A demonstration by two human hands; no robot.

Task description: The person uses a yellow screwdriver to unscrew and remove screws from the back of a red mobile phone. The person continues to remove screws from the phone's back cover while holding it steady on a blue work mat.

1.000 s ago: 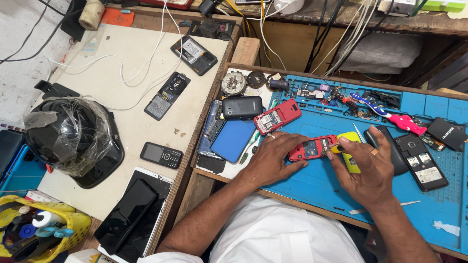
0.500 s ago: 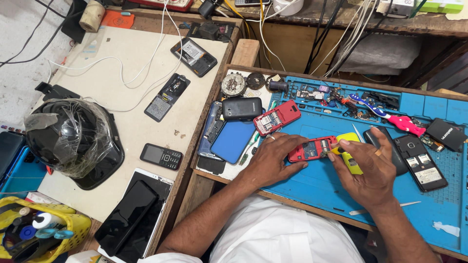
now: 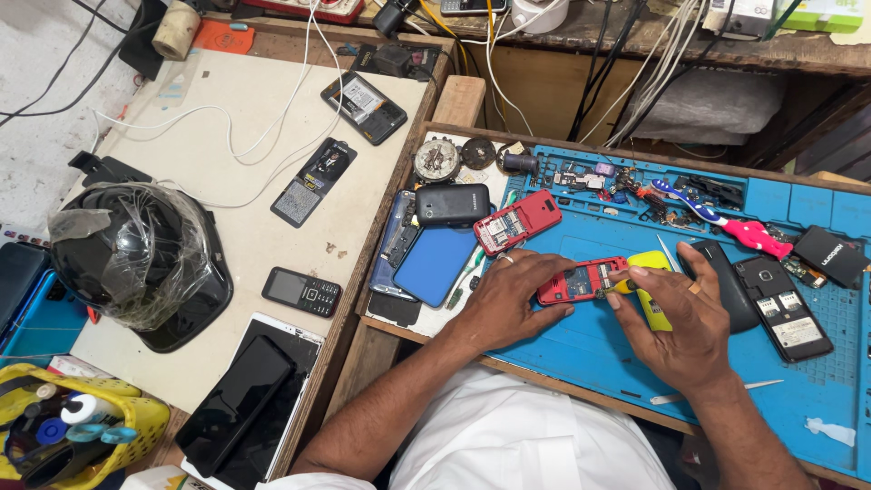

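Left hand (image 3: 508,304) lies flat-fingered over the near end of a red opened phone (image 3: 581,279), fingers closed down on it so it cannot slide. Right hand (image 3: 682,319) is pinched together on a yellow-handled tool (image 3: 650,290), its working end meeting the phone's right end; the grip is low and close, which suits fine work on exposed parts.

Largest of what carries all this is the blue work mat (image 3: 590,349), and the phone sits near the middle of its front half, within easy reach of both wrists. To the left, on the pale side table (image 3: 236,163), a black helmet wrapped in plastic film (image 3: 136,259) rests by the front-left edge, out of the way. A blue phone cover (image 3: 434,263) lies at the mat's left edge, beside a second red phone (image 3: 517,222) with its back off. A dark phone body (image 3: 787,313) waits toward the right edge, also opened. A toothbrush (image 3: 717,218) lies along the mat's far compartments, among small loose parts.
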